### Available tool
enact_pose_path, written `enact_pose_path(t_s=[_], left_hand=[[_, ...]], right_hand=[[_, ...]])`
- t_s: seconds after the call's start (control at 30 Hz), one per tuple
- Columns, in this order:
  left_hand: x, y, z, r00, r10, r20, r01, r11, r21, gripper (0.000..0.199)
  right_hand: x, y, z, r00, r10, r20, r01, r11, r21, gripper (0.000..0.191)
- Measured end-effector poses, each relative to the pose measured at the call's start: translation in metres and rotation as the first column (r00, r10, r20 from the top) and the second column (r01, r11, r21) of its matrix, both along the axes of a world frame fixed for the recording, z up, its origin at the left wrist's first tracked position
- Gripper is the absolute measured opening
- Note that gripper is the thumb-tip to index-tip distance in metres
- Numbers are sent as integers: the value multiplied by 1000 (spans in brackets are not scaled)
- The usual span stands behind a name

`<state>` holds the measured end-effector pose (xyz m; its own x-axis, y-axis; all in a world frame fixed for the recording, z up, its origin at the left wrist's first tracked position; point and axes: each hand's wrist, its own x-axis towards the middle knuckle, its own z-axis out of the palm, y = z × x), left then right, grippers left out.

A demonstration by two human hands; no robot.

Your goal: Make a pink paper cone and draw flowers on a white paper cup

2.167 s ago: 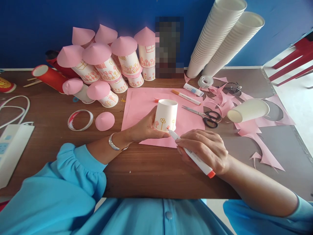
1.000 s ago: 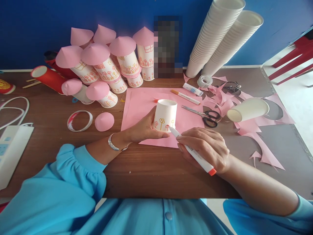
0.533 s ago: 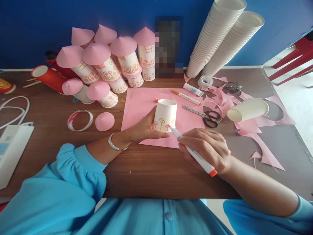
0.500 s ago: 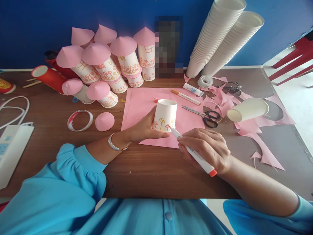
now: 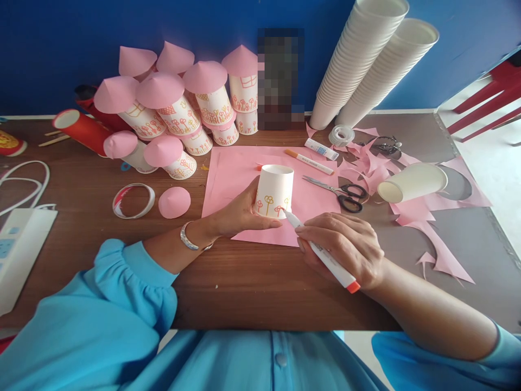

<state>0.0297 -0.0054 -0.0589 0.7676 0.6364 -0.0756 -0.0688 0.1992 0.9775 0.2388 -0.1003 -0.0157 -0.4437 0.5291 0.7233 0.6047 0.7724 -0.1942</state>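
Observation:
A white paper cup [image 5: 275,187] with red and yellow flowers drawn low on its side is held in my left hand [image 5: 240,210], thumb along its lower edge and fingers hidden behind it. My right hand [image 5: 344,244] is closed around a white marker [image 5: 325,258] with a red end. The marker's tip meets the cup, or lies very close to it, beside a red flower near the bottom. Under the cup lies pink paper [image 5: 228,179]. Black-handled scissors [image 5: 340,192] and an orange-ended marker [image 5: 310,162] rest on the paper's right part.
Cup towers with pink cone roofs [image 5: 160,89] stand at the back left. Two tall stacks of paper cups [image 5: 358,60] lean at the back right. Pink scraps [image 5: 431,233], a lying cup [image 5: 413,183], a tape roll [image 5: 133,200] and a power strip [image 5: 26,255] are around.
The cup has shifted very slightly left in my left hand. A little more red appears on the flower at the marker's tip; otherwise my hands keep their places.

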Motion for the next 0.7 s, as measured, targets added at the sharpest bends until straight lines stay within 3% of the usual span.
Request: enact_pose_path(t_s=[0.7], left_hand=[[2, 0, 3, 1000, 5, 10, -5, 1000, -1, 66]], right_hand=[[-3, -1, -2, 1000, 26, -10, -26, 1000, -5, 17]])
